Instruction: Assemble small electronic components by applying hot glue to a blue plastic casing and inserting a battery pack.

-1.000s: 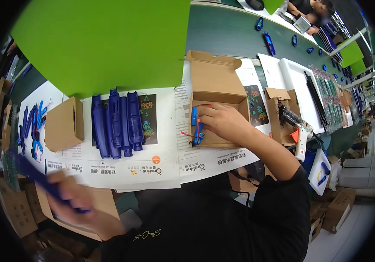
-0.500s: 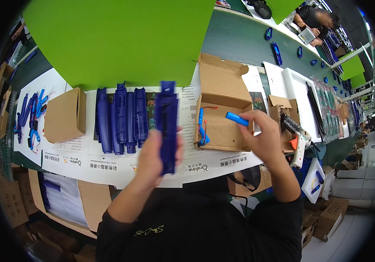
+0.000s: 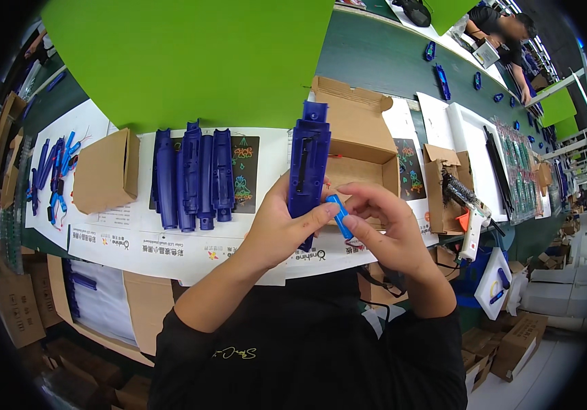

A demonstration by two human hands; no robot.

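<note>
My left hand grips a long dark blue plastic shell, held upright with its hollow, ribbed side in view. In my right hand is a bright blue cylindrical battery, pinched between thumb and fingers. The battery is tilted beside the lower part of the shell, and my left thumb touches its upper end. Behind my hands stands an open cardboard box, its inside partly covered by them. More dark blue shells lie side by side on the table to the left.
A closed cardboard box sits farther left, near batteries with wires. On the right are a hot glue gun, a small carton and a white foam tray. A green panel rises ahead. Another person works at far right.
My right hand has brought the battery left and down to the shell. My left hand has shifted right with the shell, and its thumb now meets the battery.
</note>
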